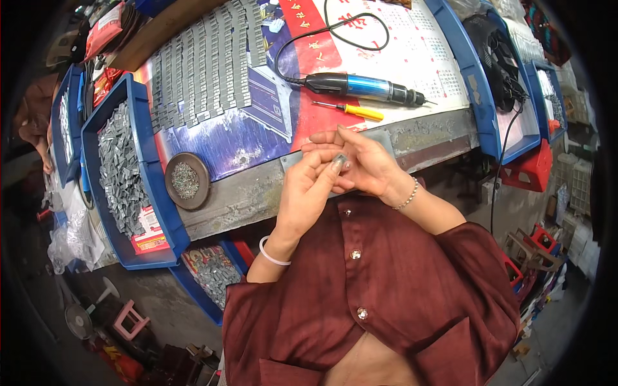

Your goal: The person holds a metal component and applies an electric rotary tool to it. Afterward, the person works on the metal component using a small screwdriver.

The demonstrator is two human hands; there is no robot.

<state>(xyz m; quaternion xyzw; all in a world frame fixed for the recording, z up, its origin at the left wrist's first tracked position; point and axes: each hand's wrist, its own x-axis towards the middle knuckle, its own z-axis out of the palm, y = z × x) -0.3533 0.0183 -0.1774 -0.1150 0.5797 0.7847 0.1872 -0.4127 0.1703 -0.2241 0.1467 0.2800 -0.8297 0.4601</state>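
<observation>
My two hands meet over the near edge of the workbench. My left hand [304, 193] is closed, its thumb and fingers pinching a small grey part [338, 162]. My right hand [370, 166] is beside it with the palm turned up and the fingers stretched loosely toward the left. A tiny shiny spot shows near its palm, too small to name. Just beyond the hands lie a yellow-handled screwdriver [364, 112] and a blue and black electric screwdriver [360, 87] with a black cord.
Rows of grey parts [203, 71] cover the bench's far left. A blue bin [174, 222] of loose grey pieces and a round brown dish [205, 168] of tiny screws stand left. Another blue bin [473, 83] is at right, with a hanging black cable [499, 174]. Below hangs a lower bin [199, 299].
</observation>
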